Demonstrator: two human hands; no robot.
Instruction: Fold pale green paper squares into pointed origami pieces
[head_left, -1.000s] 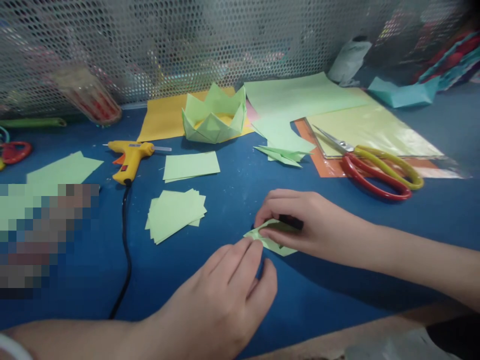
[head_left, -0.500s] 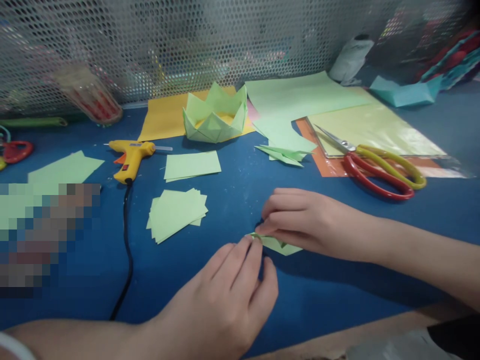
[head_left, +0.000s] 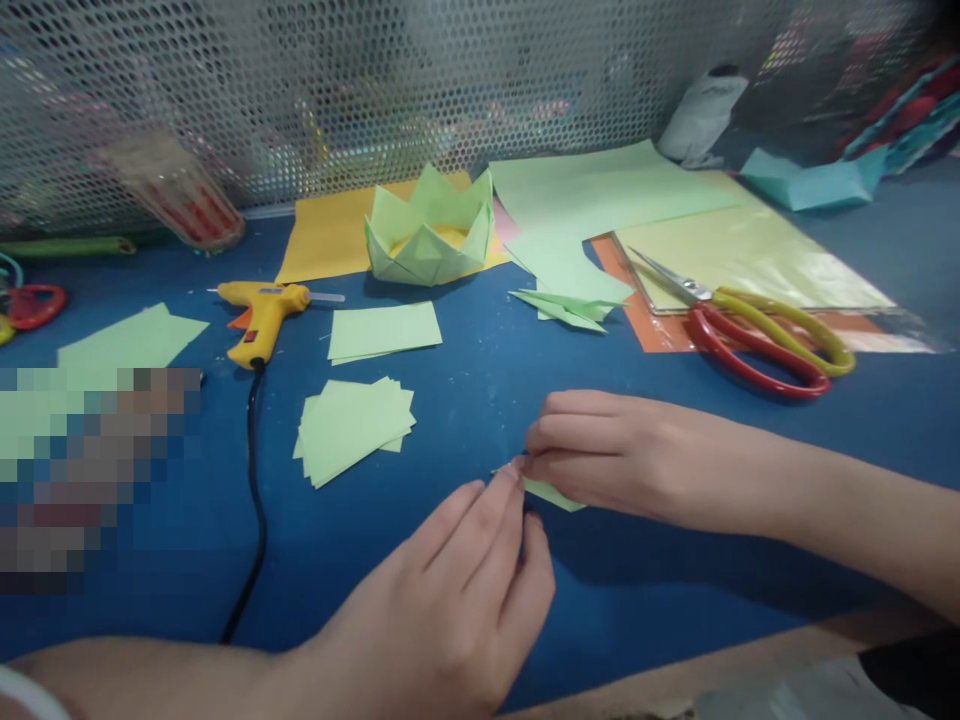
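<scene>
A small piece of light green paper (head_left: 553,496) lies low over the blue table, mostly covered by my fingers. My left hand (head_left: 465,580) is closed at its left end, fingertips pressed together on the paper. From the right, my right hand (head_left: 611,450) pinches the same piece, its fingertips touching those of my left. Folds under the fingers are hidden. Just beyond, a folded pointed green paper piece (head_left: 566,308) rests on the table. To the left are a fanned stack of green paper slips (head_left: 356,430) and a green paper rectangle (head_left: 386,332).
A yellow glue gun (head_left: 262,305) with a black cord lies left. A green paper crown (head_left: 431,250) stands on orange-yellow paper (head_left: 322,235). Scissors (head_left: 765,340) lie right on a wrapped paper pack (head_left: 780,250). A perforated metal screen (head_left: 450,90) closes the back.
My right hand has come slightly down and now covers more of the green paper. My left fingertips have shifted a little right, meeting the right ones. Other things stay put.
</scene>
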